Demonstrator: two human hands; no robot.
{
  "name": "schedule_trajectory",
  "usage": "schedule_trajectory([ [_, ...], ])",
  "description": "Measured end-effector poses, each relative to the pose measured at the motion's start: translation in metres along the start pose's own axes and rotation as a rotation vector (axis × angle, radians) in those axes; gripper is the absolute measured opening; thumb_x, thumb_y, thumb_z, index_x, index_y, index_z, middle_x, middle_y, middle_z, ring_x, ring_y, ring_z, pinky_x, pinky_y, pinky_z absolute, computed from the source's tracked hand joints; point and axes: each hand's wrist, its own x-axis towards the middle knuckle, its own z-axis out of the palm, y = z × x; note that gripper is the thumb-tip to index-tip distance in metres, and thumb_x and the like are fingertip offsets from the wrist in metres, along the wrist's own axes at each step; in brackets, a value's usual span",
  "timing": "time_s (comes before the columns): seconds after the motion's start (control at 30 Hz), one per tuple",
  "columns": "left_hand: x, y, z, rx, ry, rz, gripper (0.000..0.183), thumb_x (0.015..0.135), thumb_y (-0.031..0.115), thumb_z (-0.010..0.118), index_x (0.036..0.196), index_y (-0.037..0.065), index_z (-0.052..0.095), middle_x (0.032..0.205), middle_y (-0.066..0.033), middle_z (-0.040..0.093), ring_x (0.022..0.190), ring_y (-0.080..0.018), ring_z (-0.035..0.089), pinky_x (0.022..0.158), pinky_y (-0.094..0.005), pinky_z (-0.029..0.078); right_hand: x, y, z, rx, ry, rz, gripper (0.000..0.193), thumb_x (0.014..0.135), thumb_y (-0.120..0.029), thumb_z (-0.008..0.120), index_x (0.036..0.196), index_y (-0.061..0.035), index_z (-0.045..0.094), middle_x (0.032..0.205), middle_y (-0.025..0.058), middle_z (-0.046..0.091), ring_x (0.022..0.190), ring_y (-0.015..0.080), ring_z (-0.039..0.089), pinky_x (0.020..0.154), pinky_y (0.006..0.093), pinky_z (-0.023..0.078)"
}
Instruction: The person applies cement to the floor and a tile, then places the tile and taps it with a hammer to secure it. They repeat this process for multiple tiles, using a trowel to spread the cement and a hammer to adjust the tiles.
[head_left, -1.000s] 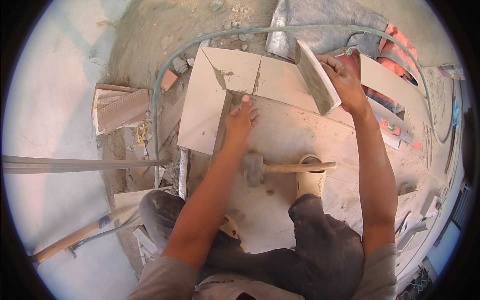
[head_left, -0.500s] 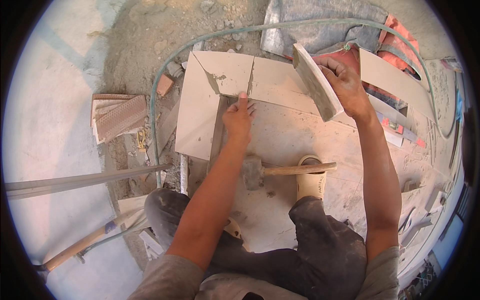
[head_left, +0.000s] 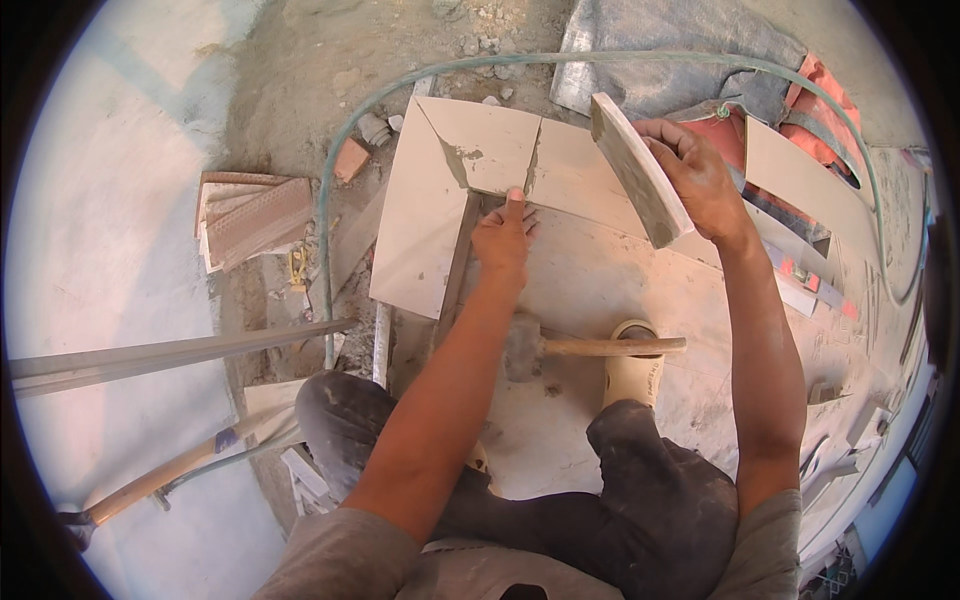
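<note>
My left hand (head_left: 503, 240) is at the inner edge of a cream tile piece (head_left: 480, 130). Its thumb presses on that edge and the fingers curl below it, partly hidden. In my right hand (head_left: 695, 180) a narrow tile strip (head_left: 642, 170) is held up on edge, grey mortar coating its left-facing side. Beside the cream piece lies another tile (head_left: 420, 235), with a mortar-smeared, wedge-shaped gap between them. A further cream tile (head_left: 575, 165) continues to the right, past a thin joint. Between my forearms, a mallet (head_left: 525, 347) rests with its wooden handle across my shoe (head_left: 632, 375).
A green hose (head_left: 325, 210) arcs around the tiles. Stacked tile offcuts (head_left: 260, 215) lie at left, above a long metal bar (head_left: 180, 350) and a wooden-handled tool (head_left: 160, 485). Grey sheeting (head_left: 670, 50) is bunched at the far side. A long tile (head_left: 805, 180) lies at right.
The whole view has shifted, so the surroundings sit farther right. Relative to them, my right hand and its tile strip have moved slightly left. My left hand stays at the same tile edge.
</note>
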Motion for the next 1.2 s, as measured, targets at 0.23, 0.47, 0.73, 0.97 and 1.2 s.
schedule_trajectory([
  [0.23, -0.001, 0.002, -0.006, 0.028, -0.096, -0.041, 0.074, 0.092, 0.042, 0.074, 0.129, -0.016, 0.048, 0.128, -0.0261, 0.058, 0.12, -0.0329, 0.061, 0.1, -0.0389, 0.053, 0.008, -0.011, 0.009, -0.03, -0.019, -0.06, 0.04, 0.096, -0.032, 0.058, 0.115, 0.0005, 0.069, 0.091, 0.009, 0.071, 0.08, 0.0125, 0.064, 0.076, 0.0283, 0.051],
  [0.47, 0.0, -0.006, -0.005, -0.038, -0.062, -0.015, 0.069, 0.091, 0.037, 0.076, 0.123, -0.018, 0.05, 0.121, -0.024, 0.062, 0.112, -0.0315, 0.065, 0.096, -0.0383, 0.056, 0.026, -0.036, 0.018, -0.362, -0.166, -0.175, 0.037, 0.091, -0.027, 0.065, 0.116, 0.0004, 0.068, 0.102, 0.016, 0.071, 0.093, 0.0234, 0.068, 0.086, 0.0363, 0.052],
  [0.73, 0.009, -0.019, -0.003, -0.093, -0.016, -0.021, 0.059, 0.089, 0.037, 0.078, 0.114, -0.013, 0.059, 0.111, -0.0197, 0.066, 0.101, -0.0269, 0.069, 0.091, -0.0361, 0.058, 0.095, -0.084, 0.118, -0.96, -0.345, -0.645, 0.027, 0.089, -0.018, 0.064, 0.108, 0.0014, 0.067, 0.103, 0.023, 0.066, 0.098, 0.041, 0.064, 0.088, 0.0479, 0.051],
  [0.97, 0.019, -0.036, -0.003, -0.031, 0.001, 0.009, 0.048, 0.089, 0.036, 0.078, 0.106, -0.007, 0.065, 0.1, -0.0126, 0.069, 0.09, -0.0196, 0.069, 0.079, -0.0299, 0.057, 0.122, -0.092, 0.177, -1.159, -0.415, -0.623, 0.019, 0.085, -0.013, 0.064, 0.094, 0.0038, 0.068, 0.094, 0.0259, 0.067, 0.091, 0.0435, 0.065, 0.083, 0.0502, 0.053],
  [1.2, 0.022, -0.044, 0.004, 0.034, 0.063, 0.13, 0.038, 0.088, 0.034, 0.08, 0.088, -0.003, 0.07, 0.08, -0.007, 0.07, 0.069, -0.0113, 0.064, 0.062, -0.0265, 0.051, 0.096, -0.09, 0.164, -1.284, -0.679, -0.663, 0.014, 0.078, -0.008, 0.066, 0.085, 0.004, 0.069, 0.088, 0.0253, 0.069, 0.088, 0.0414, 0.066, 0.08, 0.0481, 0.054],
])
